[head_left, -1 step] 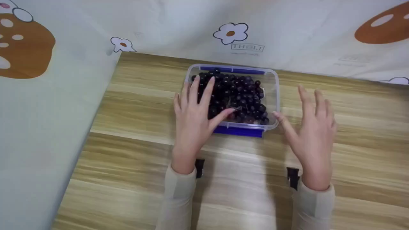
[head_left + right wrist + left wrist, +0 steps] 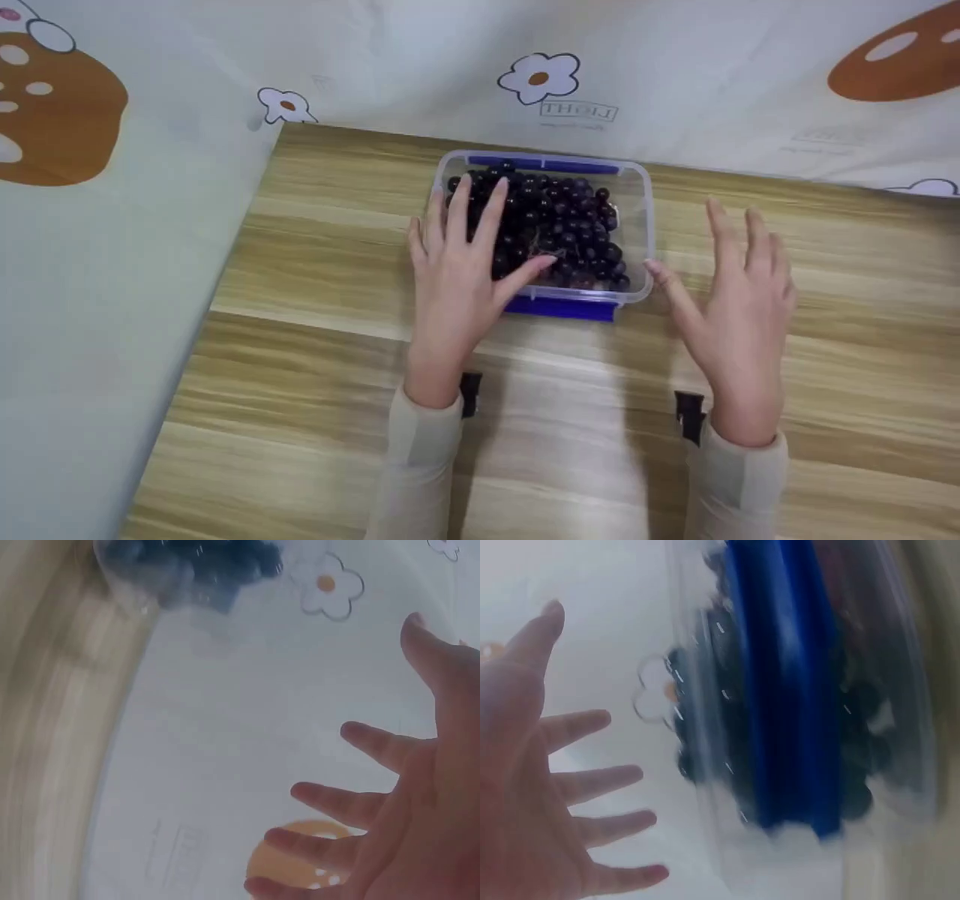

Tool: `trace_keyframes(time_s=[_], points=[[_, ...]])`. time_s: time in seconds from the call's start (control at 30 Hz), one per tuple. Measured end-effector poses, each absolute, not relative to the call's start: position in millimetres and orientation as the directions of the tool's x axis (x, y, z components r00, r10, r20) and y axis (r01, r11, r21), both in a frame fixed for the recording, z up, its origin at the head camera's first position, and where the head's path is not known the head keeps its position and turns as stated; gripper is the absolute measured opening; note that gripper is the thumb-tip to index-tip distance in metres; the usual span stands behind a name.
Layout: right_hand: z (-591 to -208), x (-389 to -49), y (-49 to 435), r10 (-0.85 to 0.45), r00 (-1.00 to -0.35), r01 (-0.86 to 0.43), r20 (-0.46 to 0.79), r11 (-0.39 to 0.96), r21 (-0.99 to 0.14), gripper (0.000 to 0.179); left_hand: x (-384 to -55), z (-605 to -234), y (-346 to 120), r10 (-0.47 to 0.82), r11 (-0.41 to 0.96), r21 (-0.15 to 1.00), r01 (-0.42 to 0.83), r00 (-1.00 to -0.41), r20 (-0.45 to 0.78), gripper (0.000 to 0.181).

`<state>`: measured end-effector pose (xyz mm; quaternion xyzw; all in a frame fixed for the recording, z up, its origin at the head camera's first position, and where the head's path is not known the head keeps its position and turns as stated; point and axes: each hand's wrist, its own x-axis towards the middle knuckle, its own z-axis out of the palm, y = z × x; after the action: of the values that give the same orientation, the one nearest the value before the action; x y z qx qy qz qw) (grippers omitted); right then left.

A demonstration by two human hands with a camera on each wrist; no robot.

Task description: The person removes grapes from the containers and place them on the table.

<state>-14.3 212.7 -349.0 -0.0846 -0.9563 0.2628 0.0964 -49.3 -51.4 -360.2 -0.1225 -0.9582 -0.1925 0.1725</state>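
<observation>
A clear plastic box [image 2: 649,225] with blue latches stands on the table, full of dark grapes [image 2: 574,217]. My left hand [image 2: 456,296] hovers over the box's left side, its fingers spread and straight. In the left wrist view, that hand [image 2: 532,772] appears apart from the box, with nothing held. Off the right side of the box is my right hand [image 2: 742,322], also spread, its thumb close to the box's corner; whether it touches I cannot tell. The right wrist view shows this hand [image 2: 405,795] holding nothing. Some grapes are hidden beneath the left hand.
The wood-grain table [image 2: 315,247] extends around the box. A pale sheet [image 2: 420,67] printed with flowers and brown shapes rises behind the table's back edge, near the box. A small black piece [image 2: 688,414] sits at the right wrist, another [image 2: 470,394] at the left.
Both hands have shifted very slightly to the right. The box and the grapes stay where they were.
</observation>
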Motion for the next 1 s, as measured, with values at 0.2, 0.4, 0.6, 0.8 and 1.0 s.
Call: trace_keyframes(time_s=[0.2, 0.4, 0.6, 0.8, 1.0], points=[[-347.9, -15.6, 211.9, 0.208, -0.972, 0.120, 0.113, 0.844, -0.523, 0.090, -48.4, -355.0, -52.6, 0.159, 0.892, 0.360, 0.275, -0.934, 0.321, 0.097], [-348.2, -14.9, 206.6, 0.170, -0.978, 0.080, 0.124, 0.845, -0.529, 0.090, -49.7, -351.3, -57.2, 0.140, 0.892, 0.389, 0.232, -0.958, 0.251, 0.098], [-350.4, -14.9, 199.0, 0.120, -0.978, 0.008, 0.172, 0.842, -0.540, 0.085, -50.2, -352.8, -58.1, 0.134, 0.890, 0.403, 0.212, -0.968, 0.213, 0.098], [-354.8, -25.7, 184.3, -0.007, -0.977, -0.117, 0.213, 0.852, -0.510, 0.070, -50.5, -357.2, -59.6, 0.124, 0.893, 0.402, 0.202, -0.969, 0.212, 0.096], [-350.6, -45.8, 172.2, -0.092, -0.991, -0.126, 0.098, 0.883, -0.452, 0.069, -53.0, -361.0, -57.6, 0.130, 0.905, 0.368, 0.213, -0.963, 0.237, 0.097]])
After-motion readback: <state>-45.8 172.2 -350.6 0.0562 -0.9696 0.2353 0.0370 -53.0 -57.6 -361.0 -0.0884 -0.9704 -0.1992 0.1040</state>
